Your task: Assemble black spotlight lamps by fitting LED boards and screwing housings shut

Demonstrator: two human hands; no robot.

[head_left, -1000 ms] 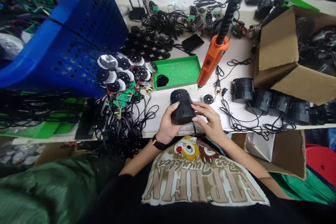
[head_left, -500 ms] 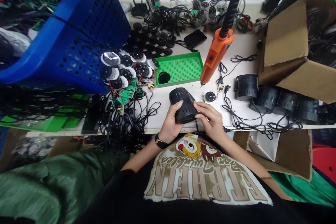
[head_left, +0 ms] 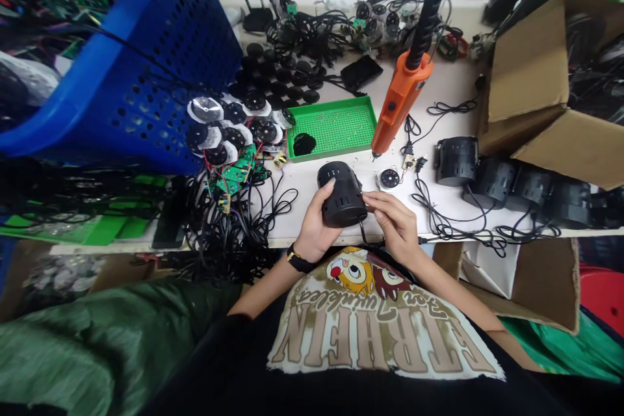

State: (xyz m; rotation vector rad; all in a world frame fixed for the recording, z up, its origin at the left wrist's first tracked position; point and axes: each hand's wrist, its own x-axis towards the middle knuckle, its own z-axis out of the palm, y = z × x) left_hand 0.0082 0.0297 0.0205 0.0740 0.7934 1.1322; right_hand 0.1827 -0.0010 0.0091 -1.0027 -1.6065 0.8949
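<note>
A black cylindrical plastic housing (head_left: 343,198) with slots in its wall is held above the front edge of the bench. My left hand (head_left: 316,227) is closed around its left side, thumb lying on top. At the right side of the housing, the fingertips of my right hand (head_left: 397,221) touch its edge in a pinch; anything small between them is hidden. From the housing's lower end a black cable runs down toward my shirt. Just beyond hangs an orange electric screwdriver (head_left: 400,104), bit pointing down. A small round black motor-like part (head_left: 389,178) lies right of the housing.
A green perforated tray (head_left: 341,130) holds small screws and a dark clump. At left stands a blue basket (head_left: 146,91), beside circuit boards (head_left: 238,174) and tangled cables. Several similar black housings (head_left: 457,161) line the right, before an open cardboard box (head_left: 529,71).
The housing has turned slightly in my left hand and shifted a little right. My right hand has drawn back slightly, its thumb now off the housing.
</note>
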